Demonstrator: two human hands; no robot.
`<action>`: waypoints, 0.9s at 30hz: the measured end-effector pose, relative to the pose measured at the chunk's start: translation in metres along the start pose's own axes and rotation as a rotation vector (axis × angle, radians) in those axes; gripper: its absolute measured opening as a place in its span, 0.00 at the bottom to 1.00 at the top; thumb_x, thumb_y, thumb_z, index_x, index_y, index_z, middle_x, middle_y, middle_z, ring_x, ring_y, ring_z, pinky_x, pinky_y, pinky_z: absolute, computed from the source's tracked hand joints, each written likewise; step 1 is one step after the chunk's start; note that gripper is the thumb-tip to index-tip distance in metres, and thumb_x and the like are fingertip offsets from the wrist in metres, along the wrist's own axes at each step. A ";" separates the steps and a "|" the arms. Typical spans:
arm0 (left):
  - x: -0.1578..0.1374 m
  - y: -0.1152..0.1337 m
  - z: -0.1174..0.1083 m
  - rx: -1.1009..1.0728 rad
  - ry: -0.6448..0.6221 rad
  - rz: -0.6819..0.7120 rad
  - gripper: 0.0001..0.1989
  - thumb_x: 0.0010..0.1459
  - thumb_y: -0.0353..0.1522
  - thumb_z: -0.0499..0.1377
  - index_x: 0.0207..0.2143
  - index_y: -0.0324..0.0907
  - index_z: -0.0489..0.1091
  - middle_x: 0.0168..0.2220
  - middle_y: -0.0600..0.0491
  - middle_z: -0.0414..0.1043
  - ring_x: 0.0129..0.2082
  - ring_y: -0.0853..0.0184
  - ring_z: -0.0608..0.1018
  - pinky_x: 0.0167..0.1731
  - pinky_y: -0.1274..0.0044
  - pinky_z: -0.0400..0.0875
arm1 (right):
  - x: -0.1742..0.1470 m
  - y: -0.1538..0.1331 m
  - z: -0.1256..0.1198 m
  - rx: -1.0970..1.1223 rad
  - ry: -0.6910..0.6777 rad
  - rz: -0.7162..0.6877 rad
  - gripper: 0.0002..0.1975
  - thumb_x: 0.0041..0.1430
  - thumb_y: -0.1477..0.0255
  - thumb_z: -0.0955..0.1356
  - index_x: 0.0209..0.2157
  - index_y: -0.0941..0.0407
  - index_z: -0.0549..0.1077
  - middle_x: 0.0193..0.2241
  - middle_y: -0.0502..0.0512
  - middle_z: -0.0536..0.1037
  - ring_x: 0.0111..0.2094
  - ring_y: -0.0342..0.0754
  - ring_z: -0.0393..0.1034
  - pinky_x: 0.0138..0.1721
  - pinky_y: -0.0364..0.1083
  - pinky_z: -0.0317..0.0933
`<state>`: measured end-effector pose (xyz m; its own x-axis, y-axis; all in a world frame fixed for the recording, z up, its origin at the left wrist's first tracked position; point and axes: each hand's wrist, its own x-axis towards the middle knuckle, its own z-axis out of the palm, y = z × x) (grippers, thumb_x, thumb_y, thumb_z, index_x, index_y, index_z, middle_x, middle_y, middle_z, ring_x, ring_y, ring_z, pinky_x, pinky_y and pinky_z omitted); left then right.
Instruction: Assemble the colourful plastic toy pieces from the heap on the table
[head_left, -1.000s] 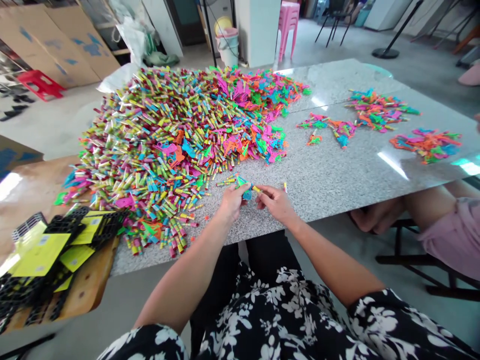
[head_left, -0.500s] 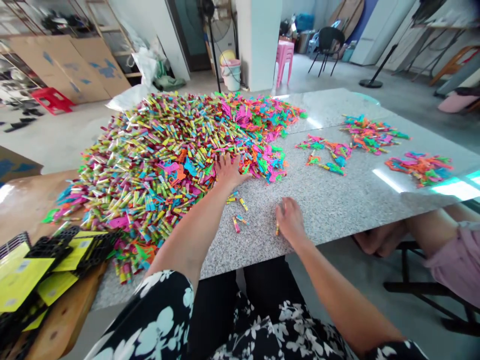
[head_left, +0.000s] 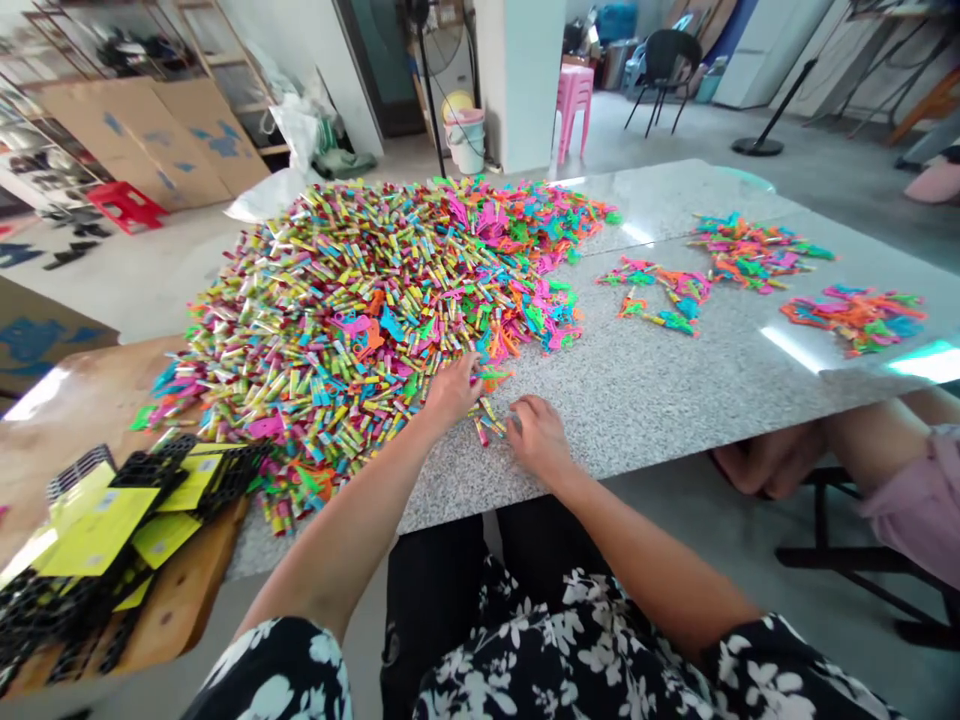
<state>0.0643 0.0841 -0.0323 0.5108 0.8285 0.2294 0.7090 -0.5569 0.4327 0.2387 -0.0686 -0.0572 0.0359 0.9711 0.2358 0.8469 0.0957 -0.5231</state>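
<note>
A large heap of small multicoloured tubes with printed yellow, pink and blue labels covers the left half of the speckled stone table. My left hand is at the heap's near right edge, fingers bent together, with a small pink spot showing at its fingertips; what it grips is unclear. Beside those fingertips lies a green and orange plastic piece. My right hand rests low over the tabletop with curled fingers, just right of a few loose tubes. Whatever is inside its fingers is hidden.
Bright plastic gun-shaped pieces are mixed into the heap's right side. Smaller piles of such pieces lie farther right. Black plastic racks with yellow cards sit on a wooden board at left. Another person's legs show at right.
My left hand has drawn back from the heap toward me, its spread fingers now bent. My right hand has moved left toward the loose tubes, and the hands are closer together.
</note>
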 end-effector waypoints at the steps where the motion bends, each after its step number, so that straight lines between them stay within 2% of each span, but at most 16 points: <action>1: -0.005 -0.003 -0.004 -0.066 0.040 -0.051 0.24 0.63 0.30 0.62 0.62 0.44 0.73 0.52 0.45 0.82 0.52 0.54 0.81 0.56 0.66 0.73 | -0.003 0.000 -0.007 -0.054 -0.031 0.047 0.15 0.74 0.66 0.67 0.55 0.58 0.79 0.55 0.68 0.77 0.56 0.62 0.72 0.61 0.59 0.66; 3: -0.011 -0.010 -0.011 -0.180 0.113 -0.152 0.21 0.63 0.31 0.63 0.58 0.43 0.77 0.51 0.46 0.82 0.51 0.56 0.82 0.55 0.69 0.73 | -0.006 0.000 -0.017 -0.127 -0.127 0.079 0.16 0.74 0.63 0.68 0.53 0.58 0.79 0.51 0.67 0.77 0.51 0.61 0.74 0.56 0.57 0.67; 6: -0.011 -0.016 -0.022 -0.296 0.179 -0.285 0.15 0.62 0.34 0.64 0.50 0.42 0.81 0.48 0.48 0.83 0.47 0.58 0.82 0.51 0.71 0.73 | -0.007 -0.007 -0.023 -0.152 -0.246 0.020 0.14 0.73 0.62 0.69 0.51 0.56 0.80 0.50 0.65 0.77 0.52 0.60 0.74 0.53 0.54 0.67; 9: -0.008 -0.021 -0.033 -0.358 0.184 -0.353 0.15 0.62 0.37 0.64 0.49 0.42 0.81 0.42 0.52 0.83 0.41 0.60 0.81 0.45 0.73 0.72 | -0.004 -0.017 -0.017 -0.164 -0.283 -0.013 0.11 0.72 0.64 0.70 0.47 0.56 0.81 0.49 0.65 0.77 0.51 0.59 0.75 0.51 0.52 0.67; 12: -0.007 -0.025 -0.042 -0.337 0.144 -0.379 0.15 0.64 0.39 0.63 0.48 0.42 0.82 0.38 0.52 0.82 0.37 0.61 0.80 0.40 0.74 0.70 | -0.001 -0.021 -0.007 -0.131 -0.269 -0.006 0.07 0.70 0.69 0.70 0.42 0.56 0.80 0.46 0.64 0.78 0.46 0.57 0.76 0.48 0.51 0.67; 15: -0.014 -0.027 -0.048 -0.228 0.124 -0.387 0.19 0.64 0.39 0.64 0.53 0.41 0.81 0.37 0.49 0.82 0.38 0.58 0.81 0.42 0.72 0.70 | 0.004 -0.015 -0.002 0.026 -0.167 0.086 0.06 0.70 0.71 0.68 0.41 0.56 0.78 0.44 0.62 0.80 0.44 0.54 0.77 0.48 0.49 0.66; 18: -0.028 -0.026 -0.051 -0.140 0.129 -0.369 0.30 0.59 0.37 0.69 0.64 0.42 0.75 0.42 0.46 0.82 0.43 0.54 0.81 0.47 0.69 0.71 | 0.010 -0.006 -0.003 0.242 -0.071 0.205 0.05 0.70 0.69 0.68 0.42 0.55 0.75 0.40 0.59 0.82 0.43 0.54 0.78 0.47 0.50 0.67; 21: -0.044 -0.024 -0.053 -0.159 0.129 -0.389 0.40 0.54 0.33 0.72 0.69 0.44 0.70 0.43 0.47 0.82 0.43 0.54 0.81 0.49 0.68 0.71 | 0.014 -0.002 -0.009 0.452 -0.041 0.273 0.06 0.71 0.66 0.67 0.42 0.53 0.72 0.36 0.56 0.83 0.39 0.53 0.78 0.44 0.50 0.67; 24: -0.054 -0.024 -0.057 -0.266 0.187 -0.456 0.41 0.50 0.27 0.72 0.68 0.44 0.71 0.34 0.53 0.79 0.38 0.57 0.81 0.48 0.68 0.71 | 0.015 -0.005 -0.012 0.652 -0.047 0.261 0.07 0.69 0.63 0.68 0.42 0.52 0.71 0.35 0.54 0.83 0.37 0.51 0.78 0.41 0.49 0.67; 27: -0.059 -0.023 -0.059 -0.562 0.298 -0.591 0.34 0.46 0.27 0.74 0.58 0.42 0.77 0.29 0.57 0.75 0.34 0.61 0.80 0.43 0.71 0.73 | 0.015 -0.014 -0.010 0.851 -0.117 0.292 0.11 0.65 0.62 0.70 0.45 0.52 0.72 0.35 0.52 0.82 0.30 0.48 0.74 0.33 0.46 0.67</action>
<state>-0.0103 0.0518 -0.0043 -0.0696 0.9974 0.0156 0.4327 0.0161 0.9014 0.2325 -0.0572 -0.0374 0.0941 0.9937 -0.0611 0.1323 -0.0733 -0.9885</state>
